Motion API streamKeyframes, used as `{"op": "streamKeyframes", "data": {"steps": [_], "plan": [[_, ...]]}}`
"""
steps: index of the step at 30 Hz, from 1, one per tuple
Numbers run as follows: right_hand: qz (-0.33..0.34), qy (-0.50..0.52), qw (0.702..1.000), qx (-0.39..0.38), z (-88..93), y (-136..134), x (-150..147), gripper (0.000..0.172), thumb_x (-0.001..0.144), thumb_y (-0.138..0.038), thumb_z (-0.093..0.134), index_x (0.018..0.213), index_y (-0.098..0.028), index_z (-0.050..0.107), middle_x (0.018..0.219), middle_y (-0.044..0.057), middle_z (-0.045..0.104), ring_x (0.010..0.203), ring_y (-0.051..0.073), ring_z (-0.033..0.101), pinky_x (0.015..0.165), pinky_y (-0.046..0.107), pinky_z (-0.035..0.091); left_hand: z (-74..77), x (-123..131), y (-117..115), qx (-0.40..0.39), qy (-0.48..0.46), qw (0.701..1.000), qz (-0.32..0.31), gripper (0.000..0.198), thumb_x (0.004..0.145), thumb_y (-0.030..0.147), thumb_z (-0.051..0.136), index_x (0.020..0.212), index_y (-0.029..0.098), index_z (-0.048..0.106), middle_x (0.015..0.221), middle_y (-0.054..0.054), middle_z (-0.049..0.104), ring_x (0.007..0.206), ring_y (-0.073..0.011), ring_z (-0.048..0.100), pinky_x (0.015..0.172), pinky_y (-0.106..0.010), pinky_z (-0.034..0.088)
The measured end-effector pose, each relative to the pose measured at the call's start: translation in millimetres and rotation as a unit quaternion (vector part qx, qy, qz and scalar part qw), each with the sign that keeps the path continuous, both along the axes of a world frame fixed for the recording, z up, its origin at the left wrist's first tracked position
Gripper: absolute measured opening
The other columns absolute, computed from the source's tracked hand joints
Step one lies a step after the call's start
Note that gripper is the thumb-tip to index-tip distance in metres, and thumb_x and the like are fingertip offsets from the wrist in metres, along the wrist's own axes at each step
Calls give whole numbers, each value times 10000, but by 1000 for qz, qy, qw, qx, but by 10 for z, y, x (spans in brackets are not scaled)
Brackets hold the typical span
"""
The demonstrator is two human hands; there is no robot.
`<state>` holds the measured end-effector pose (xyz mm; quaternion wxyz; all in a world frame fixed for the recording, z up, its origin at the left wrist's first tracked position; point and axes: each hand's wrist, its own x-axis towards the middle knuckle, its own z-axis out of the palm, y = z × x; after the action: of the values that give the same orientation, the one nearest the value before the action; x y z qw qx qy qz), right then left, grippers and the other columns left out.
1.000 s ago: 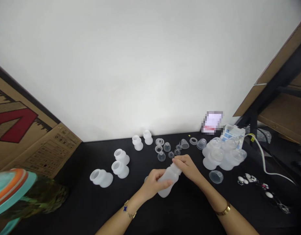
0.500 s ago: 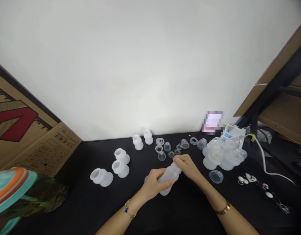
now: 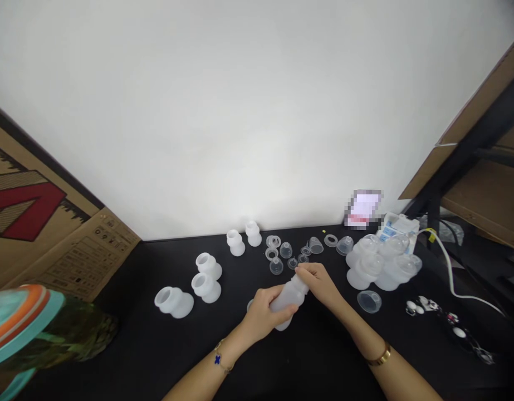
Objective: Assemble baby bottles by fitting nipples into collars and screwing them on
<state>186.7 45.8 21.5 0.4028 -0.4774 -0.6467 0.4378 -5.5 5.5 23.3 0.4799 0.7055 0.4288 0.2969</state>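
Observation:
My left hand (image 3: 263, 314) is wrapped around the body of a translucent white baby bottle (image 3: 288, 298), tilted with its top toward the upper right. At the neck end, my right hand (image 3: 317, 281) is closed over the top; its fingers hide whatever cap or ring sits there. Just beyond the hands lie small clear bottle parts: a nipple (image 3: 276, 266), a ring (image 3: 272, 253) and a dome cap (image 3: 316, 245) among several others. Part of another clear piece (image 3: 250, 305) shows behind my left hand.
Several open white bottles (image 3: 174, 302) stand on the black table (image 3: 148, 356) to the left. Capped bottles (image 3: 365, 270) cluster at the right, near a clear cap (image 3: 369, 301), a white cable (image 3: 453, 273) and a beaded strand (image 3: 459, 332). A lidded jar (image 3: 73, 334) stands front left.
The bottle has shifted very slightly in my hands, its lower end a little higher and to the right. Both hands keep their hold; the parts on the table stay put.

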Motion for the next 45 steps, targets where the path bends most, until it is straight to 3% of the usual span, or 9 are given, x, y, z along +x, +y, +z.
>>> {"op": "streamKeyframes", "data": {"steps": [14,20,24,29,33,40,45], "plan": [[-20,3,1000,6,-27,-11,-12,401,878,-378,481,577,-225,266,571,-56,267,540,107,282,503,260,219,-1,2,-4,19,17,1000,12,335,860,433,663,1022,149,731,754,8,610,677,-149,481,616,-238,346],[-61,25,998,23,5,-43,-53,467,946,-530,491,625,-219,359,611,-50,351,578,119,343,533,258,280,-28,-17,3,11,-15,999,28,402,896,528,614,981,150,722,755,-4,632,684,-161,518,627,-250,370],[-23,68,997,0,-6,-48,-58,390,928,-580,535,781,-226,462,590,-78,364,531,113,334,511,250,266,-107,-23,19,-54,-112,991,52,462,911,565,583,1010,129,701,821,-49,682,734,-198,600,668,-274,441],[31,28,999,-6,3,-75,-80,364,902,-515,621,1100,-213,574,552,-100,392,519,118,355,519,251,266,-172,-13,52,-84,-201,971,97,519,918,581,571,1127,114,660,898,-93,703,778,-213,630,692,-287,475],[89,-16,996,-10,30,-124,-123,411,892,-450,663,1210,-196,605,580,-82,468,545,120,418,532,251,290,-190,-23,67,-66,-191,971,131,500,932,580,548,1084,116,656,859,-74,685,747,-195,603,666,-270,448],[104,-27,994,-7,43,-142,-124,483,878,-436,692,1289,-206,586,615,-74,502,570,125,463,536,245,322,-180,-18,68,-24,-192,973,125,420,946,492,569,1185,152,633,1004,-70,681,917,-229,592,826,-308,459],[120,-33,992,-7,76,-158,-116,512,882,-429,690,1324,-208,557,609,-80,502,557,119,453,533,240,325,-135,-16,62,-20,-190,975,118,391,934,472,589,1165,160,636,970,-55,660,898,-223,575,806,-296,454]]}}
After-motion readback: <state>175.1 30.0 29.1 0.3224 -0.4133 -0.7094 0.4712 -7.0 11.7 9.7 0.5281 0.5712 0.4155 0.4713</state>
